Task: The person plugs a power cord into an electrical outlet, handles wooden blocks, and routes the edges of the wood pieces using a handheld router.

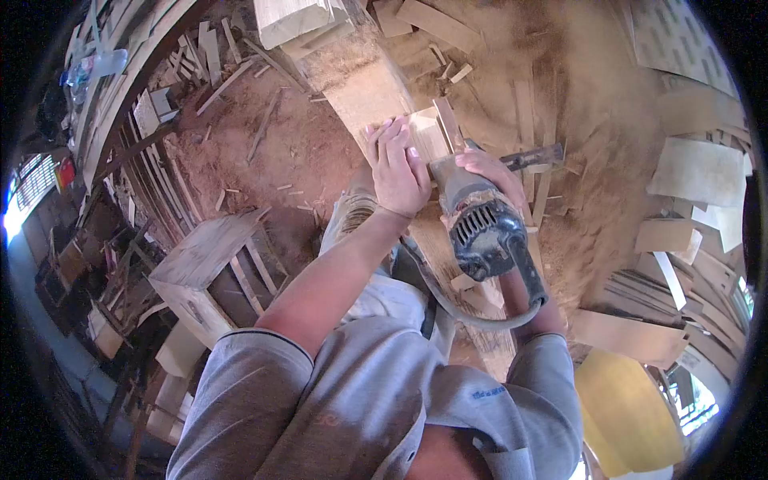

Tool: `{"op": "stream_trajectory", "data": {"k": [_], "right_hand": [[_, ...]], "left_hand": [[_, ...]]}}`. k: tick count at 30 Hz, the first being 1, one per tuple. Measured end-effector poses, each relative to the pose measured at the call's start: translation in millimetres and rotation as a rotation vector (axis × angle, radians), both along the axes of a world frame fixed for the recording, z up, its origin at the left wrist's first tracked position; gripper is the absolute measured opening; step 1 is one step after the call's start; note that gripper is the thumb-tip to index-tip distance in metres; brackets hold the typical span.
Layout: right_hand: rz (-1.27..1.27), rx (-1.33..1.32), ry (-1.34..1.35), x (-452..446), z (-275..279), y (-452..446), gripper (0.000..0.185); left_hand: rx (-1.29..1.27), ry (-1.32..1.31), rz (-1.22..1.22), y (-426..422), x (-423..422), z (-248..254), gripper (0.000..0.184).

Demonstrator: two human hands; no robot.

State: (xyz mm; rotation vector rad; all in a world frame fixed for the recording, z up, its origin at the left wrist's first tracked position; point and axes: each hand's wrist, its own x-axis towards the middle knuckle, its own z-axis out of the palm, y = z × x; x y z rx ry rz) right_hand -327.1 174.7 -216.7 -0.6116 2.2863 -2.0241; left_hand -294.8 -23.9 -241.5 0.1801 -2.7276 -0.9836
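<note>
A pale wooden piece [430, 138] with a raised strip along its right side rests on a long wooden beam [360, 92]. My left hand [398, 172] holds the piece by its left side, fingers laid over it and thumb toward the near edge. Just to the right, my right hand [494, 172] is closed around the front body of a dusty corded power tool, which looks like an angle grinder [484, 228]. A dark side handle [538, 157] sticks out beyond that hand. The tool's working end lies close against the wooden piece; whether it touches is hidden.
A thick timber block [294, 22] sits at the beam's far end. Sawdust and offcuts [460, 74] cover the floor. A wooden box frame [212, 268] stands at left, boards [640, 332] lie at right, and the tool's cord [472, 320] loops close to my body.
</note>
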Motion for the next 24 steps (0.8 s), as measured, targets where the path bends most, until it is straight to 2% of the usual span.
{"op": "stream_trajectory", "data": {"k": [6,14,18,21,22,24], "right_hand": [[-0.001,0.011,0.035,-15.6,-9.2,-9.0,0.071],[0.003,-0.056,-0.070,-36.0,-21.9,-27.3,0.070],[-0.003,-0.010,-0.055,-50.3,-28.0,-34.8,0.076],[-0.081,-0.077,-0.088,-56.4,-33.4,-48.9,0.057],[-0.130,-0.057,-0.028,-64.0,-28.5,-56.4,0.042],[-0.190,-0.057,0.062,-72.2,-38.4,-64.4,0.032]], "left_hand": [[-0.004,0.002,-0.019,-1.4,-1.9,0.2,0.044],[0.027,0.014,-0.032,-5.4,-2.2,-3.8,0.048],[0.056,0.011,-0.024,-4.2,-3.9,1.9,0.051],[0.049,-0.010,-0.009,-3.3,-5.2,5.4,0.050],[0.045,-0.018,-0.005,-2.8,-5.8,6.4,0.050],[0.101,-0.037,0.024,0.3,-6.5,12.3,0.050]]}}
